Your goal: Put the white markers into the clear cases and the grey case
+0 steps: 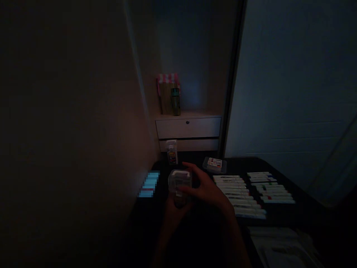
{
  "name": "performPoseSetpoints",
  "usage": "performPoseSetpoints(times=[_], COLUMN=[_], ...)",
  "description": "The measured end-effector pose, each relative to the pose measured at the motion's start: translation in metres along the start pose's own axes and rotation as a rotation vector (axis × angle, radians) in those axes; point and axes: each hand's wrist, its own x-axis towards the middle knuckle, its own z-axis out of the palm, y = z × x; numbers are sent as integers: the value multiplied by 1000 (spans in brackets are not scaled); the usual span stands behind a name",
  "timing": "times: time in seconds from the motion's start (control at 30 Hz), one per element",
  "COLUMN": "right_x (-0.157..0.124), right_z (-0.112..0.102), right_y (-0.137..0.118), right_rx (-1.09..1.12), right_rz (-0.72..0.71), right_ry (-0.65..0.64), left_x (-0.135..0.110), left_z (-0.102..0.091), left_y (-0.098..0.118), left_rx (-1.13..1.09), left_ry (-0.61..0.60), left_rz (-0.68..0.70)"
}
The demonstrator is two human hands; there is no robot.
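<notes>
Between both hands is a small clear plastic box [180, 178], held upright over the dark table. My left hand [175, 214] is wrapped round its lower part from below. From the right, my right hand [205, 186] reaches over, its thumb and fingers closed about the box's upper part. What the box contains is too dark to make out. Nearest to my right hand, a row of white marker pens [237, 195] lies on the table. Behind the hands lies a flat clear case [214, 165] with a printed label.
More markers [270, 188] lie farther right. A clear pack [172, 152] stands at the back left. Plastic bags [281, 247] lie at the front right. Beyond the table are drawers [188, 128] bearing a green-lidded bottle [175, 102]. A wall [83, 130] borders the left.
</notes>
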Motion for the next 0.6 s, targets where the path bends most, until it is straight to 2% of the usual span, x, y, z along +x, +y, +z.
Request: performPoseSetpoints(times=[0.2,0.4,0.6], right_x=[9,24,30], right_z=[7,24,32], right_y=[12,26,47], right_rx=[-1,220,405], right_rz=[87,87,209], right_ry=[186,382,415], left_x=[-2,0,-3], left_z=[0,-1,-1], left_y=[2,0,2], left_rx=[41,51,24], left_ry=[10,26,26], left_rz=[-54,-31,-47])
